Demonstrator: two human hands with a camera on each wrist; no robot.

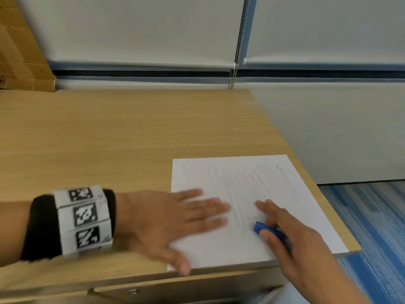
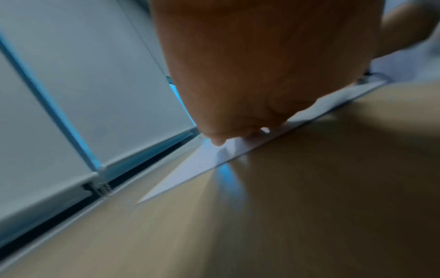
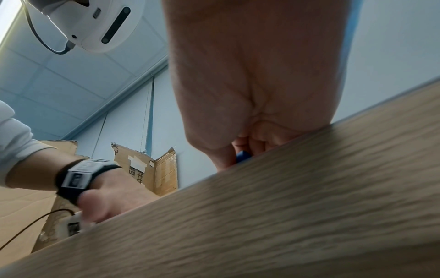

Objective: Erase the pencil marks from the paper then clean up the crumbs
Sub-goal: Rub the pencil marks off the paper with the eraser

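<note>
A white sheet of paper (image 1: 252,189) with grey pencil strokes lies at the near right corner of the wooden desk (image 1: 109,139). My left hand (image 1: 175,220) lies flat on the paper's left part, fingers straight and spread. My right hand (image 1: 282,227) pinches a blue eraser (image 1: 266,230) between thumb and fingers, its tip down on the paper amid the pencil strokes. In the right wrist view the blue eraser (image 3: 243,156) peeks out below the curled fingers. In the left wrist view my left hand (image 2: 250,84) presses on the paper (image 2: 202,165).
The desk's right edge (image 1: 306,172) and front edge run close to the paper; blue carpet (image 1: 372,227) lies beyond. A cardboard box (image 1: 22,51) stands at the back left. Roller blinds (image 1: 142,29) cover the wall behind. Bare desk stretches left of the paper.
</note>
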